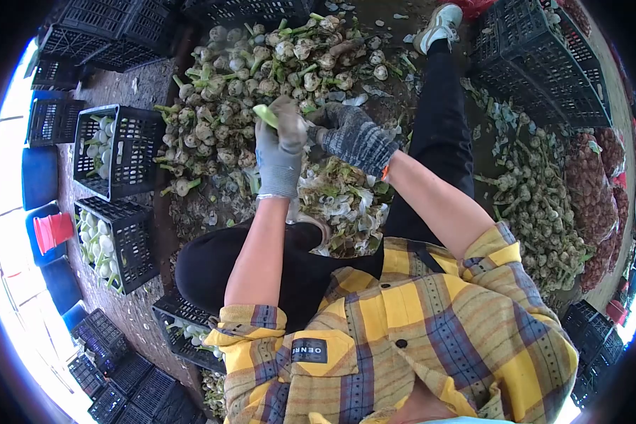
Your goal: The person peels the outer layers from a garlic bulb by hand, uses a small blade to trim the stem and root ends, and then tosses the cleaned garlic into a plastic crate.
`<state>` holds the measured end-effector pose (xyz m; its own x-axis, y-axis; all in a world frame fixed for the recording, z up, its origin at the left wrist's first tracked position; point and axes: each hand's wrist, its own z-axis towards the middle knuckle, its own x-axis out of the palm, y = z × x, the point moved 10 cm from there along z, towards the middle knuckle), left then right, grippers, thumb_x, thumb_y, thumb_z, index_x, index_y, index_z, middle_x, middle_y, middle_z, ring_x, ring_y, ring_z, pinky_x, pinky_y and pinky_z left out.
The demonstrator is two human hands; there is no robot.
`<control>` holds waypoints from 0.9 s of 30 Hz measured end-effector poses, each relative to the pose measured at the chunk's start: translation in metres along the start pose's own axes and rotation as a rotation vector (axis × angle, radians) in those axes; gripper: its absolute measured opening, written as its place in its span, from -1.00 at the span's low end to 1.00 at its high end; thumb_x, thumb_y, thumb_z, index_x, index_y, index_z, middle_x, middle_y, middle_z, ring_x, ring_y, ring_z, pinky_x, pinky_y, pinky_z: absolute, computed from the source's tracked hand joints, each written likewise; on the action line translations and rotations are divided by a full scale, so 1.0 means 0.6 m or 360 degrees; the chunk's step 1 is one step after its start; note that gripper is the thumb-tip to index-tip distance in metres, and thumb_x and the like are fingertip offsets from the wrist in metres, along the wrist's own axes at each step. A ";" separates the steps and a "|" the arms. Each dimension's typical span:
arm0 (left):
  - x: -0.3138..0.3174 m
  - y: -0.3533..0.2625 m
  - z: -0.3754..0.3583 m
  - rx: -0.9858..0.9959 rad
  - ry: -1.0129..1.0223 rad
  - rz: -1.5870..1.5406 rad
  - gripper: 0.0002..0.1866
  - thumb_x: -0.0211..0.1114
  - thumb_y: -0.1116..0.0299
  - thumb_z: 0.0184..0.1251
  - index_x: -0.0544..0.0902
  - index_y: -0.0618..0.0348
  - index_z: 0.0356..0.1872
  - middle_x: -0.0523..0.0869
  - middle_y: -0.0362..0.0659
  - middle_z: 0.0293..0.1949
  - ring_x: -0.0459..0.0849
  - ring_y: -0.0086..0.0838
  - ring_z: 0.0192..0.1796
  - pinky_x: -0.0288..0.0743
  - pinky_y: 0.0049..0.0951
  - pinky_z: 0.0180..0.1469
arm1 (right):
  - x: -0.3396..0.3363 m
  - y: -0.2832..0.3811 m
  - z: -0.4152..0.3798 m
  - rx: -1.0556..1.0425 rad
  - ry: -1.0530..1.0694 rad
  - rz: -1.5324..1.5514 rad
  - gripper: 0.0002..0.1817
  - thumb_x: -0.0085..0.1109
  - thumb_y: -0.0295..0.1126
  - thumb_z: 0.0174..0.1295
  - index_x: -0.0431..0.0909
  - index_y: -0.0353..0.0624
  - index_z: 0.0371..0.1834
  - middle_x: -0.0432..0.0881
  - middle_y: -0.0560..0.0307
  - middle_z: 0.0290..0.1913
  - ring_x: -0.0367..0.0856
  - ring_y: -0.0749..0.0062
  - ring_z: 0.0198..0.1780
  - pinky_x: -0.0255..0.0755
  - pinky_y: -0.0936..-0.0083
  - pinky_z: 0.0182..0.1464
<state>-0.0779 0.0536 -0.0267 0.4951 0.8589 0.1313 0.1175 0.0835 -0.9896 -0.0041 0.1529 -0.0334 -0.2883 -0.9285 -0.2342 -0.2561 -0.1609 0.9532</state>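
My left hand [280,145], in a light grey work glove, is closed around a garlic bulb. Its pale green stem [265,114] pokes out past the fingers, while the bulb is mostly hidden by the glove. Close beside it, my right hand [355,136] wears a dark knitted glove, with its fingers curled toward the bulb. What those fingers grip, if anything, cannot be made out. Just beyond both hands spreads a big heap of garlic bulbs [212,116] with short green stems. Peeled skins and leaf scraps [350,205] lie on the ground below the hands.
To the left stand black plastic crates [131,155] holding pale, trimmed bulbs, with a red container [52,233] nearby. A second garlic pile [537,205] lies on the right, beside filled red mesh bags [592,173]. More stacked crates [537,67] rise at the upper right, near my outstretched leg [442,120].
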 end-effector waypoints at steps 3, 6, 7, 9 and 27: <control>-0.005 0.022 0.001 -0.0142 -0.0084 -0.0055 -0.47 0.14 0.01 0.30 0.40 0.28 0.05 0.55 -0.21 -0.29 0.51 -0.60 -0.36 0.42 -0.62 -0.31 | -0.014 0.000 -0.002 -0.0088 -0.0211 0.0085 -0.77 0.06 -0.51 0.19 0.47 -0.35 -0.10 0.61 0.03 -0.26 0.59 0.55 -0.36 0.50 0.59 -0.28; -0.012 0.040 -0.016 -0.0585 -0.0186 -0.0063 -0.51 0.09 -0.02 0.30 0.48 0.17 0.04 0.59 -0.20 -0.21 0.56 -0.57 -0.34 0.45 -0.60 -0.36 | -0.031 -0.051 0.004 0.0194 -0.0422 0.0600 -0.76 0.05 -0.49 0.19 0.46 -0.33 -0.09 0.61 0.04 -0.31 0.61 0.46 -0.39 0.52 0.53 -0.33; -0.014 0.049 -0.008 -0.0574 -0.0167 -0.0104 -0.61 0.05 0.11 0.33 0.47 0.14 0.04 0.59 -0.18 -0.22 0.58 -0.51 -0.39 0.48 -0.54 -0.41 | -0.036 -0.063 -0.002 0.0313 -0.0459 0.0841 -0.76 0.06 -0.48 0.18 0.46 -0.32 -0.10 0.62 0.05 -0.35 0.62 0.44 -0.42 0.52 0.52 -0.37; -0.017 0.053 -0.001 -0.0520 -0.0180 -0.0214 -0.65 0.02 0.18 0.35 0.47 0.17 0.03 0.58 -0.17 -0.22 0.59 -0.51 -0.34 0.49 -0.53 -0.36 | -0.036 -0.074 -0.014 0.0479 -0.0414 0.1170 -0.75 0.06 -0.42 0.19 0.44 -0.30 -0.11 0.62 0.07 -0.34 0.63 0.40 -0.41 0.57 0.46 -0.42; -0.030 0.067 -0.018 -0.0849 -0.0424 -0.0569 -0.77 0.12 0.16 0.24 0.51 0.09 -0.25 0.61 -0.17 -0.39 0.66 -0.38 -0.38 0.53 -0.48 -0.42 | -0.017 -0.067 -0.018 0.0556 -0.0502 0.1991 -0.80 0.05 -0.48 0.19 0.42 -0.34 -0.16 0.59 -0.07 -0.27 0.62 0.28 -0.40 0.58 0.41 -0.41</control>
<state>-0.0727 0.0361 -0.0680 0.1269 0.9255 0.3569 0.6750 0.1830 -0.7147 0.0194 0.1652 -0.0672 -0.6880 -0.2632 0.6763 0.1278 0.8734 0.4699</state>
